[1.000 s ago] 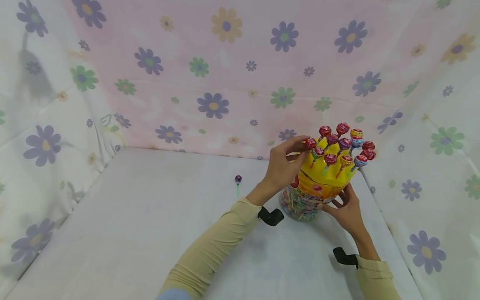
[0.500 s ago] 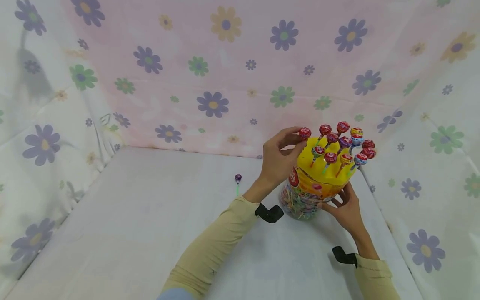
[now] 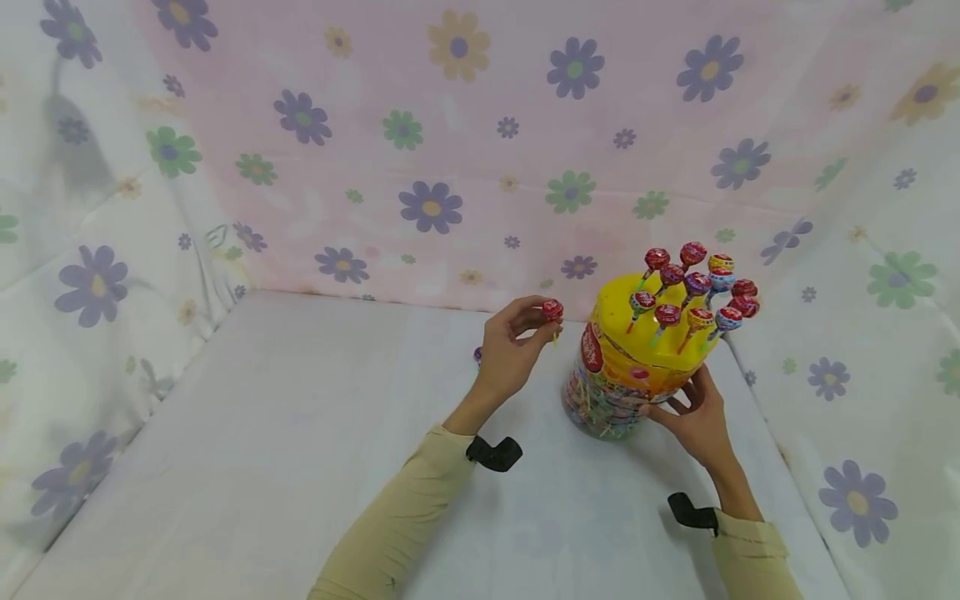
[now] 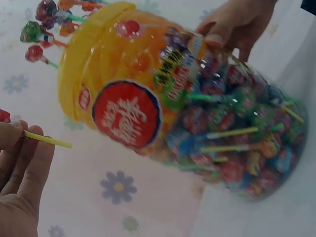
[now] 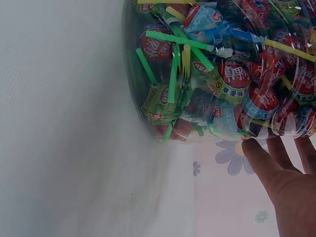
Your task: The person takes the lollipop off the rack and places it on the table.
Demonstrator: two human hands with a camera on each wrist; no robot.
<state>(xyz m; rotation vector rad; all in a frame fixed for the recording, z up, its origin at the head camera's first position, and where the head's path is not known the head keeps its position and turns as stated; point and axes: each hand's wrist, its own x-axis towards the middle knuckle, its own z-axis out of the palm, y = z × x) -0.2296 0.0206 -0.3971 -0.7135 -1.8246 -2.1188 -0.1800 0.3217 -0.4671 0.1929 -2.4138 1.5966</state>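
A clear lollipop jar (image 3: 611, 398) with a yellow lid (image 3: 626, 321) stands on the white cloth at the right. Several lollipops (image 3: 697, 292) stick up from the lid's far side. My left hand (image 3: 542, 323) is left of the jar and apart from it, pinching a red lollipop (image 3: 552, 310) by its yellow stick (image 4: 47, 140). My right hand (image 3: 678, 393) holds the jar's near right side, fingers (image 5: 276, 168) lying against its wall. The left wrist view shows the jar (image 4: 197, 113) with the right hand (image 4: 237, 22) on its far side.
A purple lollipop (image 3: 477, 356) lies on the cloth just behind my left hand, partly hidden. Flowered cloth walls (image 3: 450, 167) close in the back and both sides; the right wall is close to the jar. Open cloth surface (image 3: 300, 433) stretches to the left.
My left hand pulled a red lollipop out of the lid's left edge and carried it left and down, away from the jar. The right hand and jar stayed put.
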